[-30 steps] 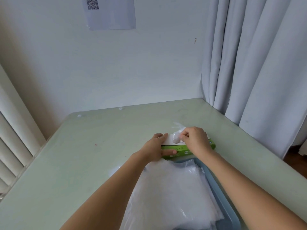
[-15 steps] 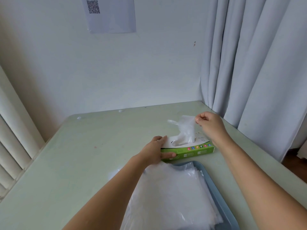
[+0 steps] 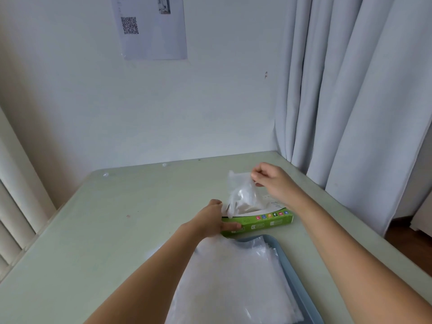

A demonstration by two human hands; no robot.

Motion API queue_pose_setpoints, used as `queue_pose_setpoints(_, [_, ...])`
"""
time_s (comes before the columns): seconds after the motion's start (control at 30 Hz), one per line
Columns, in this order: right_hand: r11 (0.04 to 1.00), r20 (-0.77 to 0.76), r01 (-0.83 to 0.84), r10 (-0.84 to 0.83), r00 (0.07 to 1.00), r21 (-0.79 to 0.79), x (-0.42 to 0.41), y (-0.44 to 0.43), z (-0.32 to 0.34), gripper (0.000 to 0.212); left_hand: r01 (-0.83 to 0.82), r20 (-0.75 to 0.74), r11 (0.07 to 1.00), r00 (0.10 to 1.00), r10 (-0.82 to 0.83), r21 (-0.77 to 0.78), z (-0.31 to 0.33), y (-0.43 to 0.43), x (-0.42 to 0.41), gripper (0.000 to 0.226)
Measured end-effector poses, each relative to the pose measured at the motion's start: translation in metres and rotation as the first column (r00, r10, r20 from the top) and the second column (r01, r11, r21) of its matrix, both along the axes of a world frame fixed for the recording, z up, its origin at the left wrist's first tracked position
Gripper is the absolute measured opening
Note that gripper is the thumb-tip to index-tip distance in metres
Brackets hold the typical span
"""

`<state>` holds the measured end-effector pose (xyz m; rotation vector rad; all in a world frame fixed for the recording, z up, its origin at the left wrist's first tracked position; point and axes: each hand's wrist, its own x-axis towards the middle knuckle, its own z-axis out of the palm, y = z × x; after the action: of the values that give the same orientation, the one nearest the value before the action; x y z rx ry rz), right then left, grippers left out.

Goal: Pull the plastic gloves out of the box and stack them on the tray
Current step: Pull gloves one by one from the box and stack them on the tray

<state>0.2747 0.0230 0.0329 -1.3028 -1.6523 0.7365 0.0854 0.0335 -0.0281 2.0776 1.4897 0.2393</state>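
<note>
A green and white glove box (image 3: 264, 220) lies on the pale green table. My left hand (image 3: 211, 220) grips its left end, thumb on the front face. Above the box, my right hand (image 3: 272, 182) pinches the top of a clear plastic glove (image 3: 242, 195). The glove's lower end hangs at the box's slot. Nearer to me a blue tray (image 3: 295, 274) holds a stack of clear gloves (image 3: 236, 281), partly hidden by my left forearm.
The table (image 3: 112, 230) meets a white wall at the back. Grey curtains (image 3: 355, 90) hang along the right edge. Window blinds (image 3: 14, 218) run down the left. A paper sheet with a QR code (image 3: 152, 26) is stuck on the wall.
My right hand went from the box's slot up and to the right, drawing a glove out of the box. The left hand has stayed on the box's left end.
</note>
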Motion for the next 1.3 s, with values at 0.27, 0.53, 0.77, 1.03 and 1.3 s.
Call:
queue_pose_setpoints(0.27, [0.980, -0.316, 0.192, -0.166, 0.934, 0.053, 0.010, 0.010, 0.018, 0.021, 0.064, 0.019, 0.998, 0.998, -0.064, 0.000, 0.003, -0.004, -0.002, 0.075])
queue_pose_setpoints(0.53, [0.992, -0.300, 0.122, -0.121, 0.946, -0.014, 0.014, -0.002, 0.013, 0.020, -0.263, 0.454, 0.959, 0.871, 0.190, 0.103, 0.037, -0.010, 0.002, 0.075])
queue_pose_setpoints(0.77, [0.992, -0.043, 0.091, -0.087, 0.995, 0.092, 0.003, -0.008, 0.016, 0.022, -0.310, 0.634, 0.902, 0.772, 0.054, 0.301, 0.064, -0.022, 0.017, 0.019])
queue_pose_setpoints(1.03, [0.999, -0.118, 0.027, -0.022, 0.993, 0.043, 0.007, -0.024, -0.009, 0.051, -0.337, 0.640, 0.929, 0.750, 0.165, 0.156, 0.055, -0.011, 0.005, 0.008])
queue_pose_setpoints(1.3, [0.971, 0.016, 0.108, -0.114, 0.993, 0.215, 0.007, -0.028, -0.019, 0.022, -0.273, 0.474, 0.907, 0.876, 0.096, 0.320, 0.057, -0.002, -0.022, 0.011])
